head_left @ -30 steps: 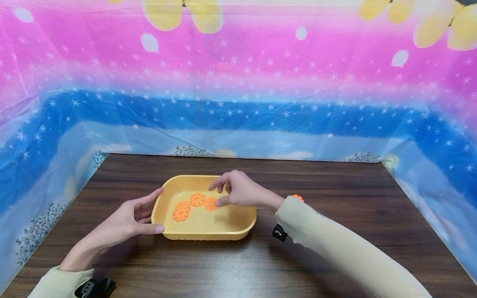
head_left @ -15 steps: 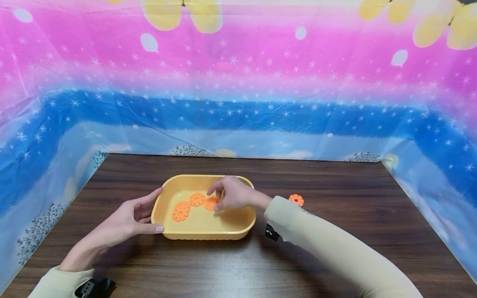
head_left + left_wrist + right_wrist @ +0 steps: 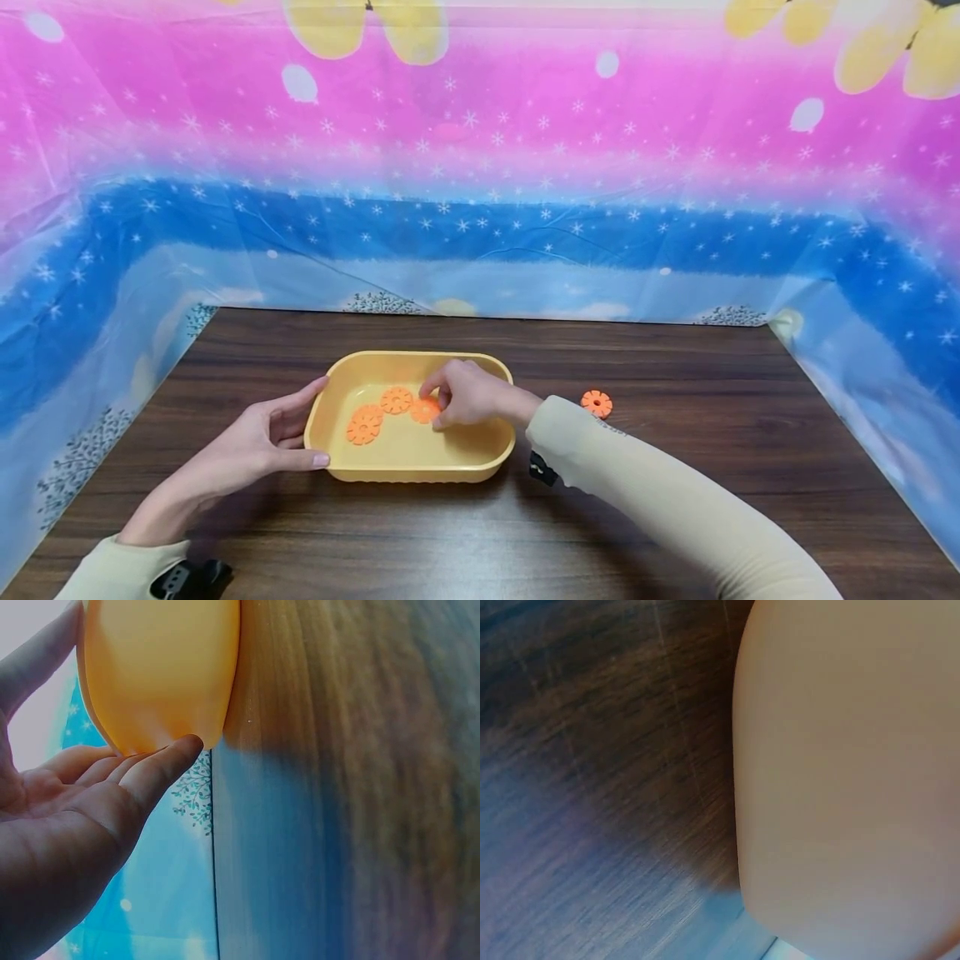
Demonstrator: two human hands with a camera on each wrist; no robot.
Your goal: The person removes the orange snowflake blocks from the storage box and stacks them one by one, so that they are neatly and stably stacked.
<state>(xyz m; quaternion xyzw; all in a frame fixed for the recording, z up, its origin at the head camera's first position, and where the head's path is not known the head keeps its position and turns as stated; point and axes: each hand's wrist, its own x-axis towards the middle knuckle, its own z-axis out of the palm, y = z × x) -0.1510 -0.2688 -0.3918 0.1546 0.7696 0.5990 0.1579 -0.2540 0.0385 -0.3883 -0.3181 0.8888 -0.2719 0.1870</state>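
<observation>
The yellow plastic tray [image 3: 420, 475] stands on the table with several orange notched discs [image 3: 397, 401] inside, two of them overlapping at its left. My left hand [image 3: 258, 437] holds the tray's left end, thumb at the front corner and fingers toward the back; the left wrist view shows these fingers against the tray [image 3: 165, 667]. Reaching over the right rim, my right hand [image 3: 472, 392] has thumb and index finger at the edges of the rightmost disc [image 3: 424, 409], which it partly covers. The right wrist view shows mainly the tray's outer wall [image 3: 847, 780].
Another orange notched disc [image 3: 596, 404] lies on the brown wooden table [image 3: 675, 367], right of the tray and behind my right sleeve. A patterned pink and blue cloth [image 3: 487, 167] surrounds the table at the back and sides.
My right hand has lowered into the tray and shifted slightly left, its fingertips closing in on the rightmost disc. The disc on the table has come out from behind the sleeve. My left hand stays put.
</observation>
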